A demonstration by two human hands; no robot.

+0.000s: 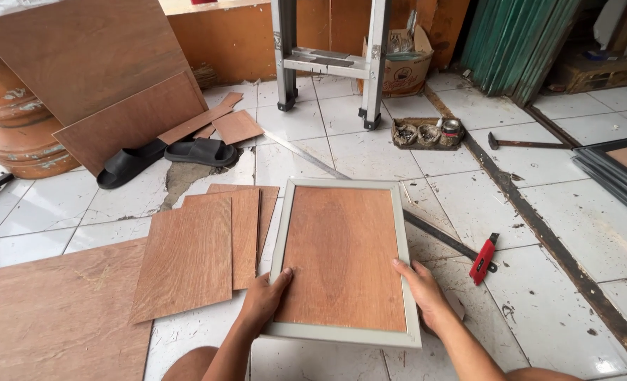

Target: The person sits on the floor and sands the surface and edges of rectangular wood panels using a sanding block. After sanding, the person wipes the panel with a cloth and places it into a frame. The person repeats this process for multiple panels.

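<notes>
A pale grey picture frame lies face down on the white tiled floor, with a brown plywood backing board set inside it. My left hand rests on the frame's near left edge, thumb on the board. My right hand grips the near right edge, thumb on the board. Both hands hold the frame at its near corners.
Stacked plywood pieces lie left of the frame, a big sheet nearer left. A red utility knife and a dark metal strip lie right. Black sandals, ladder feet, a hammer and a small tray sit farther off.
</notes>
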